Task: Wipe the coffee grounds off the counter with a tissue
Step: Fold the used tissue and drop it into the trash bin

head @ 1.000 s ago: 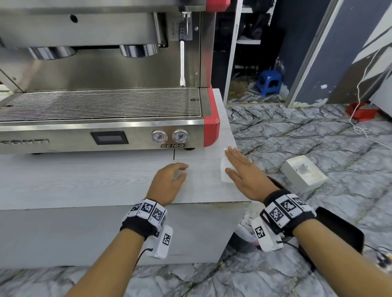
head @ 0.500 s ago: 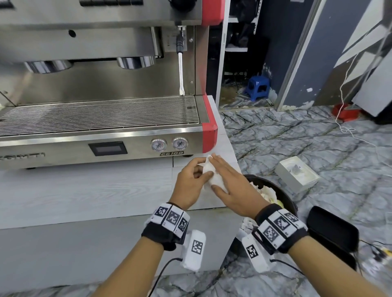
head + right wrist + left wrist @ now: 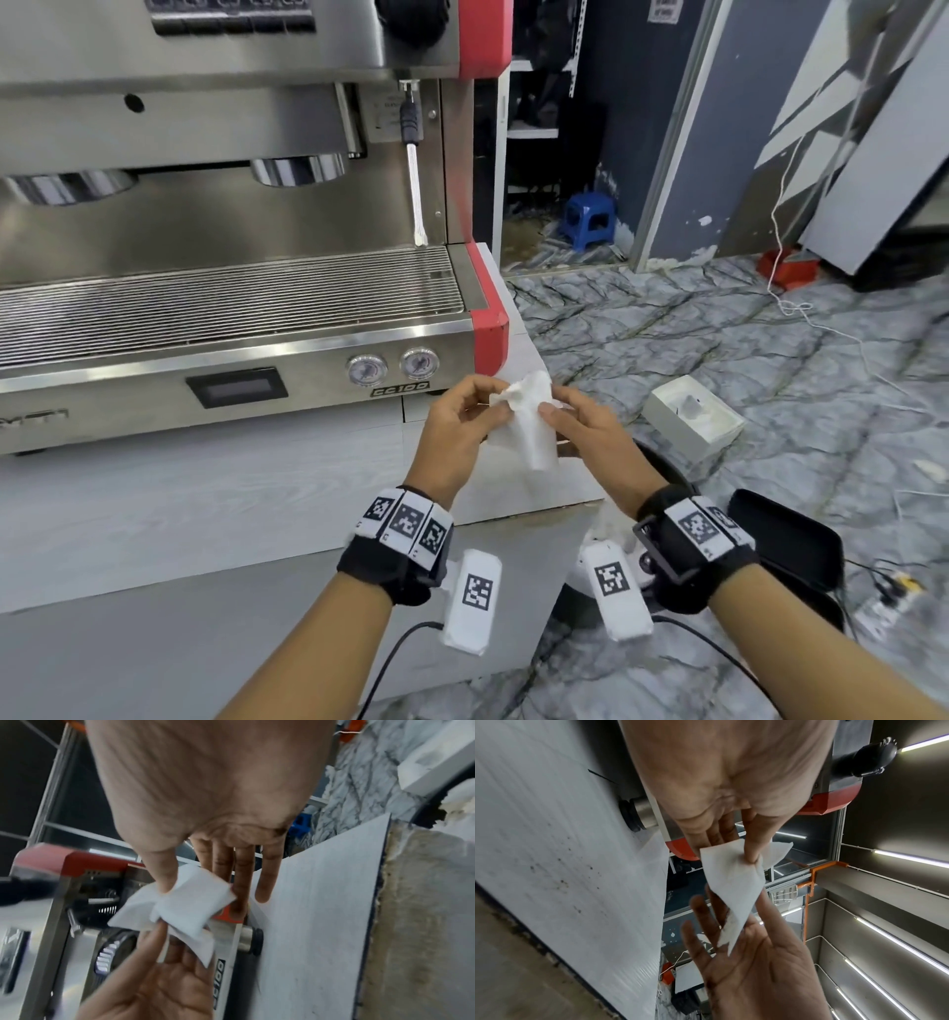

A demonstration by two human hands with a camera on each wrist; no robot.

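Café or coffee-bar workspace under fit-out, two-group steel and red espresso machine [image 3: 231, 288] filling the back of a pale wood-grain counter [image 3: 205, 493], marble-pattern floor [image 3: 719, 329], blue plastic stool [image 3: 590, 216] in the doorway, loose white cable [image 3: 801, 308].

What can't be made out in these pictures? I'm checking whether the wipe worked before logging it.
- Grounds caught in the tissue: its wiping face is folded inward between the left hand and right hand in all views.
- Counter under the hands: hidden in the head view; smeared by motion blur in the left wrist view.
- Black bin contents: covered by the right forearm.
- Gauges: too small to read.
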